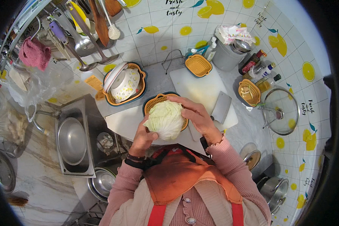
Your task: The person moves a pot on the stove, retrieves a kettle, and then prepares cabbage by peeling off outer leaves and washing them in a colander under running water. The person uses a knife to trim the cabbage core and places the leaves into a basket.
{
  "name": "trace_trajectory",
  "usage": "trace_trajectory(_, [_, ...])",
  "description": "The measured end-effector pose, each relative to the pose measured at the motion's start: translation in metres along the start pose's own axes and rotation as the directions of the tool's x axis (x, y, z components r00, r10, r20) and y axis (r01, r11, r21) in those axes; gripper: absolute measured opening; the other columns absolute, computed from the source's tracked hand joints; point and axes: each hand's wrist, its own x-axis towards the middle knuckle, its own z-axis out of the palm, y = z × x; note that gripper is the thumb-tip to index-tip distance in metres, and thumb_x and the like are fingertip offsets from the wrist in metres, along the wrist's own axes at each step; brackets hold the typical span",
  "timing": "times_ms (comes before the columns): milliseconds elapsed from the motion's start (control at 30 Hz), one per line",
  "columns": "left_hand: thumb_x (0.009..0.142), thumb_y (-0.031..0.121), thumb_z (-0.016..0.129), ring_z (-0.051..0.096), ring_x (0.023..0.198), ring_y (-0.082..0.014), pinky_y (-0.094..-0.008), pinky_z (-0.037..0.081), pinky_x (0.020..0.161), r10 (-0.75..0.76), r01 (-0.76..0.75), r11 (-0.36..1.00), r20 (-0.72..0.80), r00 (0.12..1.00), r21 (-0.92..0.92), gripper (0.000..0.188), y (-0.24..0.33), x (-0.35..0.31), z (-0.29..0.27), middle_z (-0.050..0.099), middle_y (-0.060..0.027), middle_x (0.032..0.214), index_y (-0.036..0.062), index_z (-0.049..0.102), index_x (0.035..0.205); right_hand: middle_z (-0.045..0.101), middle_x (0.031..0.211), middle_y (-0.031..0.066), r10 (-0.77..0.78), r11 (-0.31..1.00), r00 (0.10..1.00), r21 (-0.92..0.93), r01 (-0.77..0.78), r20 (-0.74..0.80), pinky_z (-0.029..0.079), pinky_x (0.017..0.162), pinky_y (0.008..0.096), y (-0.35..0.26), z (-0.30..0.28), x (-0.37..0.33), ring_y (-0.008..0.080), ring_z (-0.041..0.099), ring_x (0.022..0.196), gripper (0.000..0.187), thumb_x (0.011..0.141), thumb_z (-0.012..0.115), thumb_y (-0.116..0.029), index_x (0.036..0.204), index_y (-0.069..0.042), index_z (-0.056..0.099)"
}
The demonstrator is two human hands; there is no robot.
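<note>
Between my two hands sits a pale green head of cabbage (165,119), its outer leaf edges ragged on the left. My left hand (142,137) grips its lower left side, thumb along the bottom. The fingers of my right hand (198,116) curve over its upper right side. Below the cabbage is an orange basket (151,101) with a dark blue outer rim, mostly covered by it. To the right of my right hand lies a cleaver (221,107) on a white cutting board (186,83), its blade pointing away from me.
A metal sink (90,130) holding a basin (72,140) is at left. Farther back, a basket of bowls (125,87) and a small orange basket (198,65) stand on the counter. At right are a basket of garlic-like pieces (249,93), bottles (253,62) and a glass lid (290,113).
</note>
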Motion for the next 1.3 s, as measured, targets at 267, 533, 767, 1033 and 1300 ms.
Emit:
trace_trajectory(267, [0.044,0.004,0.093,0.046,0.135,-0.0258,-0.0382,0.037,0.114,0.126,-0.114,0.986,-0.099,0.987,0.123,0.122,0.015,0.000,0.014,0.048,-0.0122,0.145,0.0020,0.032,0.151,0.058,0.131,0.0095,0.016,0.999,0.989,-0.040,-0.022,-0.147,0.046,0.103,0.0334,0.004,0.004,-0.001,0.0192,0.054,0.123,0.050,0.086,0.077,-0.013,0.132,-0.002,0.059])
trace_trajectory(533, [0.043,-0.001,0.091,0.045,0.135,-0.0263,-0.0377,0.031,0.116,0.171,-0.160,0.932,-0.005,0.985,0.325,0.126,0.024,-0.009,0.006,0.046,-0.0119,0.146,0.0020,0.030,0.153,0.059,0.118,0.0028,0.106,0.977,0.994,-0.182,-0.110,-0.033,0.049,0.094,0.0301,-0.016,-0.008,0.000,0.0148,0.056,0.111,0.064,0.071,0.088,-0.010,0.128,-0.002,0.061])
trace_trajectory(767, [0.040,-0.003,0.092,0.046,0.134,-0.0249,-0.0365,0.034,0.114,0.206,-0.159,0.868,-0.049,0.977,0.471,0.123,0.030,-0.006,0.011,0.048,-0.0122,0.144,0.0021,0.036,0.149,0.060,0.121,0.0029,0.154,0.965,0.978,-0.189,-0.179,-0.140,0.046,0.097,0.0298,-0.016,-0.011,-0.004,0.0140,0.056,0.110,0.068,0.069,0.089,-0.006,0.130,-0.001,0.059])
trace_trajectory(1033, [0.040,0.009,0.099,0.047,0.133,-0.0253,-0.0386,0.038,0.113,0.420,-0.335,0.802,-0.069,0.905,0.495,0.122,0.035,0.002,0.032,0.047,-0.0136,0.145,0.0031,0.037,0.145,0.059,0.131,0.0079,0.149,0.971,0.983,0.205,-0.125,-0.109,0.042,0.106,0.0340,0.005,-0.006,-0.009,0.0184,0.056,0.121,0.073,0.077,0.085,-0.012,0.138,0.004,0.049])
trace_trajectory(1300, [0.041,0.023,0.101,0.038,0.141,-0.0249,-0.0389,0.032,0.118,0.323,-0.341,0.855,0.113,0.940,0.391,0.138,0.038,0.007,0.029,0.037,-0.0123,0.154,0.0076,0.023,0.153,0.060,0.130,0.0084,0.189,0.835,0.971,0.543,-0.082,-0.145,0.049,0.101,0.0350,0.040,-0.007,-0.017,0.0198,0.060,0.117,0.058,0.088,0.074,-0.013,0.139,0.001,0.048])
